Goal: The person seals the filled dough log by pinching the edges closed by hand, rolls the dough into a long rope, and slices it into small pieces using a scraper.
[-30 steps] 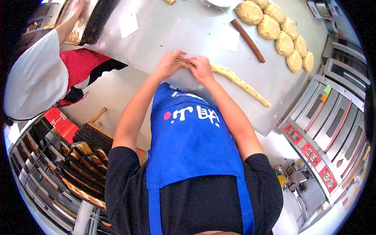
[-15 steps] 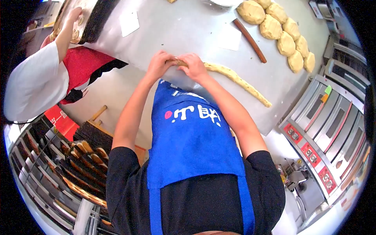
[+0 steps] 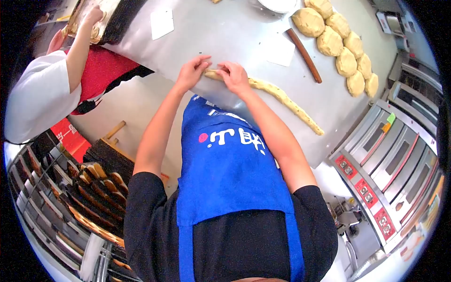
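Observation:
A long, speckled dough rope lies on the metal table, slanting from between my hands down to the right. My left hand is at the rope's left end, its fingers bent round that tip. Over the rope just to the right, my right hand pinches it between thumb and fingers. Beyond my hands lie a white scraper and a brown rolling pin. Several round dough pieces sit in a cluster at the back right.
Another white card and a bowl are at the back. A co-worker in a red apron reaches over a tray at the left. Ovens stand right; a rack of trays stands lower left.
My left hand has moved left and come slightly apart from my right, baring the rope's left end. The co-worker's hand has shifted over the tray. The view has shifted slightly.

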Available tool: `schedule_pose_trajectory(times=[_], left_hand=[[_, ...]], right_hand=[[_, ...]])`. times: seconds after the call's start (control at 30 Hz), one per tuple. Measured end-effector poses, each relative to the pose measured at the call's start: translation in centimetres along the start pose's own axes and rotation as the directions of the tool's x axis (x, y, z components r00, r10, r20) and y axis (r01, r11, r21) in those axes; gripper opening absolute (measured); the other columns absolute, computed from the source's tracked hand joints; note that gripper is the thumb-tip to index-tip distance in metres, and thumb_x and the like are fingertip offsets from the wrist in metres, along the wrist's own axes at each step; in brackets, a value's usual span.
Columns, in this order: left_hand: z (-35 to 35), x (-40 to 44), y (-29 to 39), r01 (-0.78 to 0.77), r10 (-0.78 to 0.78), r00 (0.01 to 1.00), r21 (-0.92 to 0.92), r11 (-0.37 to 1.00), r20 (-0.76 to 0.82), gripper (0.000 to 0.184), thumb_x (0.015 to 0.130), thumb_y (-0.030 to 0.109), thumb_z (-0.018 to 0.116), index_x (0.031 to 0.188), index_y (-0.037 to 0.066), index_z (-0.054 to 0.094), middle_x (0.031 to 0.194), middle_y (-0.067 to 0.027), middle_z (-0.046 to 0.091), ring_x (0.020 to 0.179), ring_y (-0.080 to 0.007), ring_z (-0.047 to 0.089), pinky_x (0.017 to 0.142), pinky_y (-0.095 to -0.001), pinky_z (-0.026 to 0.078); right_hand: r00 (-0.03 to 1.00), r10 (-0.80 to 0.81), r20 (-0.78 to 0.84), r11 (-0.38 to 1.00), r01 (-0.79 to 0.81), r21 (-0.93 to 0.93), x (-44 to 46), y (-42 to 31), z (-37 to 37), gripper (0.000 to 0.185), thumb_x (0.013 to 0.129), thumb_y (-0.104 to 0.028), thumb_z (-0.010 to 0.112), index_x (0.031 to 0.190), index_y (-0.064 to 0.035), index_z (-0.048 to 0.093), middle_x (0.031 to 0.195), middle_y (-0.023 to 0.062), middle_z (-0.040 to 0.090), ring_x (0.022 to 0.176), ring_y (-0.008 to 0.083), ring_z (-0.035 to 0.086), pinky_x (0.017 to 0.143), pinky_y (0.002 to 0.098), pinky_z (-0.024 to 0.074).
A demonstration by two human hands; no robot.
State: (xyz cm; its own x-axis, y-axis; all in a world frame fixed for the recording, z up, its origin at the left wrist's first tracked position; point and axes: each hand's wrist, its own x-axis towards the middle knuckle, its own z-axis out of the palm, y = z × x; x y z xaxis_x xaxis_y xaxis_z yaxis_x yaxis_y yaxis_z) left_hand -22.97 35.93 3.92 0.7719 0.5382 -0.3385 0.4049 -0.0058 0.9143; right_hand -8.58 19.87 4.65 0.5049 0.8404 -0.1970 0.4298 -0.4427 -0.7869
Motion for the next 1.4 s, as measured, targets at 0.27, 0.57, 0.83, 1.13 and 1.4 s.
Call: schedule_pose_trajectory(times=[0.27,0.57,0.83,1.13,1.4], left_hand=[[-0.8,-2.5,-0.5,-0.108,0.116,0.993,0.281,0.954,-0.011,0.032,0.093,0.01,0.081,0.124,0.006,0.078,0.102,-0.0078,0.075,0.088,-0.0134,0.069,0.082,-0.0299,0.058],[-1.2,-0.6,-0.3,0.114,-0.128,0.987,0.13,0.985,0.101,0.022,0.092,0.009,0.081,0.113,0.003,0.082,0.084,-0.0075,0.075,0.07,-0.0118,0.069,0.066,-0.0277,0.056],[-0.3,-0.9,-0.4,-0.229,0.241,0.97,0.361,0.904,0.012,0.018,0.09,0.015,0.082,0.106,0.007,0.084,0.092,-0.0081,0.078,0.087,-0.0218,0.067,0.079,-0.0355,0.056],[0.1,0.6,1.0,-0.323,0.21,0.941,0.51,0.798,0.266,0.024,0.086,0.025,0.085,0.107,0.015,0.085,0.097,-0.0041,0.079,0.1,-0.0247,0.065,0.09,-0.0371,0.054],[5.1,1.5,1.2,-0.587,0.442,0.809,0.513,0.626,0.386,0.029,0.087,0.029,0.084,0.115,0.019,0.085,0.108,-0.007,0.079,0.116,-0.0281,0.067,0.096,-0.0407,0.055]], right_hand=[[0.99,-0.14,-0.03,0.989,0.138,-0.055,0.6,0.1,1.3,0.017,0.088,-0.023,0.078,0.099,-0.0118,0.084,0.093,0.0135,0.073,0.1,0.0346,0.066,0.088,0.0476,0.0544],[0.983,-0.176,0.044,0.973,0.181,-0.145,0.7,-0.4,0.5,0.017,0.092,-0.026,0.075,0.1,-0.0146,0.084,0.093,0.011,0.073,0.096,0.0354,0.067,0.085,0.0481,0.055],[0.954,-0.054,-0.295,0.999,0.053,-0.01,-2.7,2.0,-3.0,0.022,0.099,-0.022,0.07,0.115,-0.0114,0.081,0.102,0.0125,0.078,0.096,0.0354,0.071,0.087,0.0464,0.0561],[0.826,0.076,-0.558,0.994,-0.107,-0.022,-8.4,4.2,-6.2,0.022,0.103,-0.018,0.068,0.115,-0.0046,0.08,0.1,0.0168,0.078,0.093,0.0345,0.073,0.085,0.0438,0.057],[0.74,0.07,-0.669,0.996,-0.089,0.006,-8.6,4.0,-6.6,0.02,0.101,-0.014,0.07,0.114,-0.0026,0.08,0.099,0.0173,0.079,0.091,0.034,0.074,0.085,0.0426,0.0582]])
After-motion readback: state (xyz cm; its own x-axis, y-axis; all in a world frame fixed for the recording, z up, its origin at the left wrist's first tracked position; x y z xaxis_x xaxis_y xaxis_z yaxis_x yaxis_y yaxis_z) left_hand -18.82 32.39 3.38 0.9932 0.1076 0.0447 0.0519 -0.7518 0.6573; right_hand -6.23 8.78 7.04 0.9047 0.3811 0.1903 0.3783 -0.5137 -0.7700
